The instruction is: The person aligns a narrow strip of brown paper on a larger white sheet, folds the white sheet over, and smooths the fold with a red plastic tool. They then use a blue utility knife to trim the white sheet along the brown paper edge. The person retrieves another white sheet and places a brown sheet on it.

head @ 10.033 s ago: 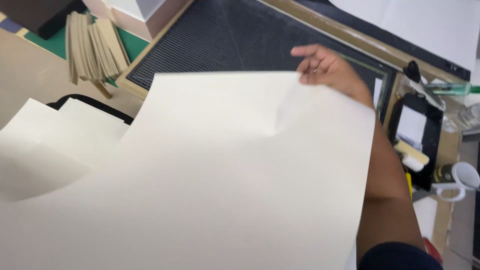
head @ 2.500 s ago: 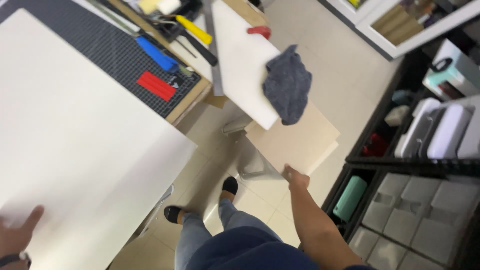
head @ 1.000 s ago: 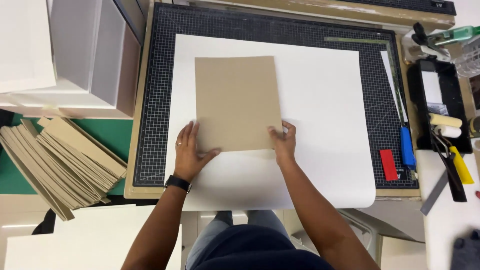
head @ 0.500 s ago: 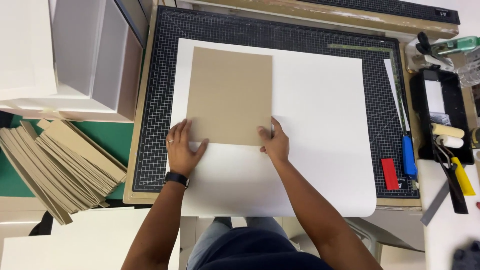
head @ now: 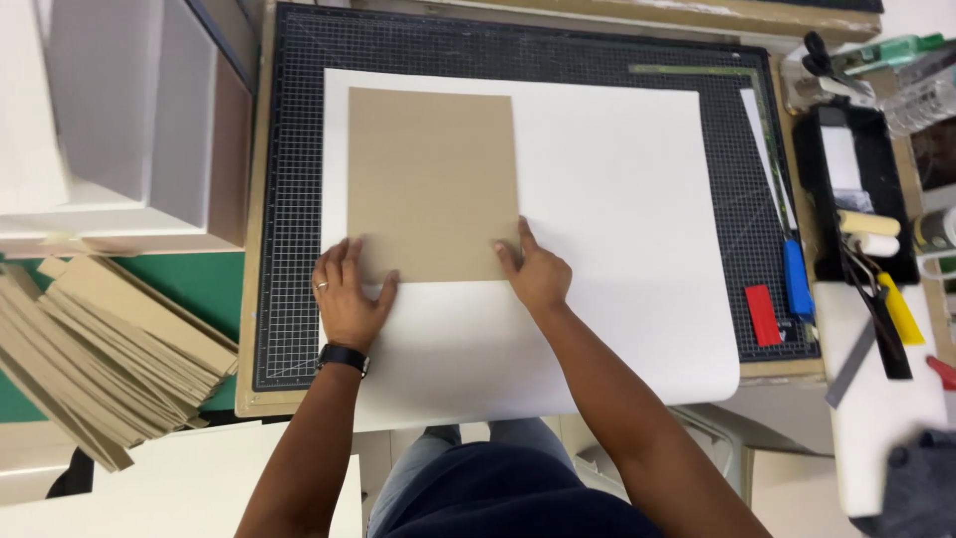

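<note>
The flat brown rectangular cardboard panel [head: 431,184] lies long axis away from the person on the large white paper sheet [head: 607,229], left hand [head: 351,297] and right hand [head: 535,272] pressed flat, fingers spread, on its near corners.

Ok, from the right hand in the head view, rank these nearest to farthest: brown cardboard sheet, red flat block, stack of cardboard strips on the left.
1. Brown cardboard sheet: under the right hand, at its lower right corner.
2. Red flat block: to the right, on the black cutting mat.
3. Stack of cardboard strips: far left, beyond the left hand.
</note>
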